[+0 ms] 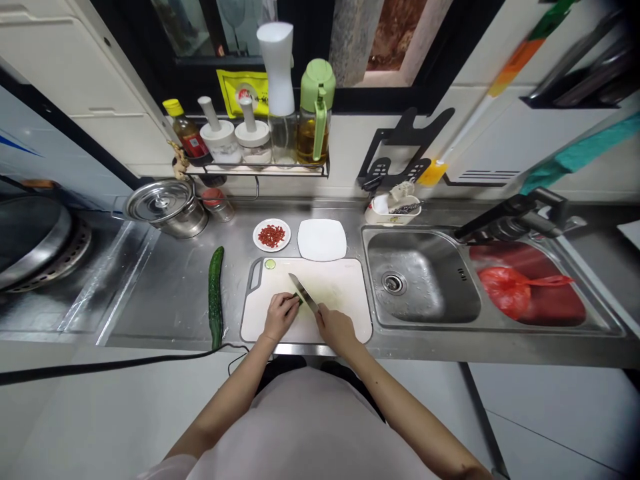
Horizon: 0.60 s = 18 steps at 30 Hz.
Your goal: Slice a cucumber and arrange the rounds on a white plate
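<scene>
My right hand [336, 328] is wrapped round the handle of a kitchen knife [302, 291], its blade pointing up and left over the white cutting board [345, 287]. Beside the blade, my left hand [281, 315] pinches a small dark green piece of cucumber [300, 299], mostly hidden by the fingers. A pale round cucumber slice [270, 264] lies at the board's upper left. A whole cucumber [215, 293] rests on the steel counter to the left of the board. Wet, faintly green marks show on the board's middle.
Behind the board are a small plate of chopped red pieces [271, 235] and a white square plate [322, 240]. A double sink [425, 280] lies right, with a red plastic bag [507, 292] in its far basin. Left stand a lidded steel pot [167, 207] and a wok [30, 240].
</scene>
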Motion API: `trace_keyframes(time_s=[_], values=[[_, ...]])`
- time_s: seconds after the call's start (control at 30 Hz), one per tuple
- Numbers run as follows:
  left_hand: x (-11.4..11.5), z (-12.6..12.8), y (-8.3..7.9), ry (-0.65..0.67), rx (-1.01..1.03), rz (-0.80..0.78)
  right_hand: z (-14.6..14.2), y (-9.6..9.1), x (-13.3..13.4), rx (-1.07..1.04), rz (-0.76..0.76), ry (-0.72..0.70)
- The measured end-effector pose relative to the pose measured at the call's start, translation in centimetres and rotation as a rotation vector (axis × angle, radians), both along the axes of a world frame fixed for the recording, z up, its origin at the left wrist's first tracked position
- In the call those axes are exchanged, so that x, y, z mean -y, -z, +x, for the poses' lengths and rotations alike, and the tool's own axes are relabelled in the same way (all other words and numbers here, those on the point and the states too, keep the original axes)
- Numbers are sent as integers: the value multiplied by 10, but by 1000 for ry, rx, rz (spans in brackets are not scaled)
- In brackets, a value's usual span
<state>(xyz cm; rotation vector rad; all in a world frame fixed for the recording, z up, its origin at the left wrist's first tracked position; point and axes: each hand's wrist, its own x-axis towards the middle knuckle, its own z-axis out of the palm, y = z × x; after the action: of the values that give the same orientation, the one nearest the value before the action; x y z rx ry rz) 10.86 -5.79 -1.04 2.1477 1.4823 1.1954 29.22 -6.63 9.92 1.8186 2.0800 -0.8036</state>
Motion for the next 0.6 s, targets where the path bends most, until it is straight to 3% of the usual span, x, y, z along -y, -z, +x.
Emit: trace_keyframes(time_s=[0.23, 0.6], values=[[1, 0, 5, -4, -25, 15, -3, -9, -1, 5, -18, -37], [1, 0, 6, -2, -36, 38, -1, -4, 2, 0, 8, -60]])
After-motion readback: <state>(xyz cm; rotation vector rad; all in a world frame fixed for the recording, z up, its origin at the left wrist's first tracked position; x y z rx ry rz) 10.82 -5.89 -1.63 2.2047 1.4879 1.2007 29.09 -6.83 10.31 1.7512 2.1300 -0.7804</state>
